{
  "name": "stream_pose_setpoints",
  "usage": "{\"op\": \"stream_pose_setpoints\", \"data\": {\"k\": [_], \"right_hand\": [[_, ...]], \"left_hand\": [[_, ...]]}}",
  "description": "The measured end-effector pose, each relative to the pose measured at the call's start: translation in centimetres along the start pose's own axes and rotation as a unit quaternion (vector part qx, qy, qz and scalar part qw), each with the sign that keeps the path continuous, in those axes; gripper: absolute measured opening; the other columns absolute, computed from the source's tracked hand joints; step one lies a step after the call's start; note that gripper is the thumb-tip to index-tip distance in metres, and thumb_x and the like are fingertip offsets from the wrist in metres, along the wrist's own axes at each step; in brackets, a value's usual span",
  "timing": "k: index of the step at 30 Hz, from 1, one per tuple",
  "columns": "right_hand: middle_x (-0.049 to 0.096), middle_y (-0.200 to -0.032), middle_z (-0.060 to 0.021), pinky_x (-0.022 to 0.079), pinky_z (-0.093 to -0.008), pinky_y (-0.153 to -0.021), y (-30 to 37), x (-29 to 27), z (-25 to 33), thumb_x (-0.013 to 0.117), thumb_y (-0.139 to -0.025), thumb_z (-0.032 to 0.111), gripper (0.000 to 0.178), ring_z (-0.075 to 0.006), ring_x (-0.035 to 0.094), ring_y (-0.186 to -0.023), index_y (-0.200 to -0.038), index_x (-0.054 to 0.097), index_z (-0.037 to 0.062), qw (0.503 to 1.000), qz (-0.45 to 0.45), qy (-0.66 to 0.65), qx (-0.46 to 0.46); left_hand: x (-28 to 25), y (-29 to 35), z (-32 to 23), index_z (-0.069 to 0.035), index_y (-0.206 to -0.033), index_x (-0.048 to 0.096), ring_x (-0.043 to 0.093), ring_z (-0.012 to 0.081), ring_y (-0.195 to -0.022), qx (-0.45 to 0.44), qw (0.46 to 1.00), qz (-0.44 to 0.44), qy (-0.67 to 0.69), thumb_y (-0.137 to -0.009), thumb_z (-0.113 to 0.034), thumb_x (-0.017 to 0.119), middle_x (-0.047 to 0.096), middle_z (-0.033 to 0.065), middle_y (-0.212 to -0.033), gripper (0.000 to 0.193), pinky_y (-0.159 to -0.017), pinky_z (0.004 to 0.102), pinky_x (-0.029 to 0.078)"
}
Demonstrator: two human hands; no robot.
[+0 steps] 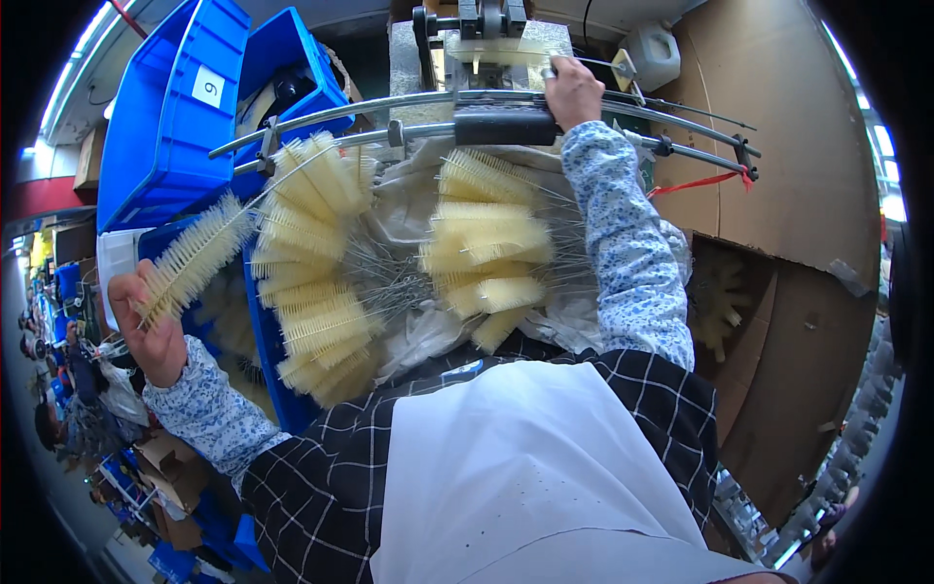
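Note:
Out to the left, my left hand [151,321] is closed on a cream-bristled bottle brush [199,255], gripping it near its bristle end. The brush slants up toward the machine's left rails. At the machine [486,19], my right hand [574,92] closes around the right end of another pale brush [501,54], whose bristles look blurred. A thin wire stem runs on to the right from those fingers, which partly hide it. Below the rails lie two heaps of similar brushes, a left heap [311,263] and a middle heap [491,243], with twisted wire stems between them.
Two metal rails [389,104] cross in front of the machine, with a black padded roller [506,125] in their middle. Blue bins [175,117] stand at left. Cardboard [788,136] walls the right side, near a red ribbon [702,183] and a white jug [650,56].

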State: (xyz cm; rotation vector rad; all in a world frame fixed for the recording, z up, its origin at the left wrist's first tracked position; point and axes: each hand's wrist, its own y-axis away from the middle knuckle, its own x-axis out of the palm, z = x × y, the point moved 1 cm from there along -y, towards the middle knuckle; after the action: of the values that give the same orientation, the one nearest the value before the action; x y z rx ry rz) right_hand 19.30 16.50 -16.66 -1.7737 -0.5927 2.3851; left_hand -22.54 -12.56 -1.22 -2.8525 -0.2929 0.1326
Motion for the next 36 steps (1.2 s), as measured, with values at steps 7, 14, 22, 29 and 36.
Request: {"op": "stream_pose_setpoints", "data": {"k": [7,14,22,29,36], "right_hand": [[0.059,-0.095,-0.0064,0.04,-0.0426,-0.078,0.2,0.9,6.8,0.049,-0.078,0.01,0.019,-0.0227,0.056,-0.091,-0.095,0.057,0.0071,0.999,0.043,0.014,0.015],[0.059,-0.096,-0.0069,0.04,-0.0428,-0.079,0.1,0.5,5.5,0.052,-0.077,0.015,0.024,-0.026,0.057,-0.09,-0.099,0.058,0.0081,0.998,0.055,0.014,0.0],[0.06,-0.092,-0.0069,0.044,-0.0429,-0.073,-0.4,-1.4,-4.8,0.052,-0.078,0.018,0.019,-0.0241,0.059,-0.086,-0.095,0.059,0.012,0.998,0.013,0.063,-0.016],[0.059,-0.1,-0.0135,0.043,-0.0381,-0.082,-4.5,-4.2,-12.3,0.05,-0.082,0.03,0.03,-0.033,0.054,-0.094,-0.106,0.059,0.0141,0.998,0.036,0.055,0.0],[0.062,-0.095,-0.0124,0.045,-0.0356,-0.077,-3.2,-9.7,-12.1,0.045,-0.087,0.026,0.027,-0.0278,0.058,-0.088,-0.105,0.058,0.0115,0.982,0.185,-0.004,-0.027]], "left_hand": [[1.3,-0.7,0.6,-0.008,-0.091,0.037,0.041,0.018,-0.083,0.007,0.999,0.026,0.026,-0.066,-0.014,0.059,0.037,0.0089,-0.088,0.034,-0.077,0.0286,0.037],[5.3,-2.4,1.0,-0.007,-0.09,0.038,0.042,0.0164,-0.08,0.028,0.996,0.033,0.075,-0.064,-0.015,0.061,0.039,0.0069,-0.083,0.035,-0.075,0.0278,0.04],[4.7,-1.8,0.8,-0.008,-0.095,0.037,0.044,0.0162,-0.073,-0.012,0.994,0.002,0.105,-0.065,-0.014,0.061,0.041,0.0108,-0.093,0.039,-0.061,0.0232,0.042],[7.9,-3.7,1.1,-0.007,-0.099,0.034,0.046,0.0159,-0.064,-0.041,0.985,0.087,0.143,-0.068,-0.016,0.052,0.042,0.0097,-0.084,0.038,-0.055,0.0245,0.04],[11.9,-5.8,2.4,-0.006,-0.101,0.034,0.047,0.0136,-0.064,-0.065,0.954,0.233,0.177,-0.072,-0.011,0.046,0.044,0.007,-0.082,0.032,-0.057,0.0245,0.04]]}}
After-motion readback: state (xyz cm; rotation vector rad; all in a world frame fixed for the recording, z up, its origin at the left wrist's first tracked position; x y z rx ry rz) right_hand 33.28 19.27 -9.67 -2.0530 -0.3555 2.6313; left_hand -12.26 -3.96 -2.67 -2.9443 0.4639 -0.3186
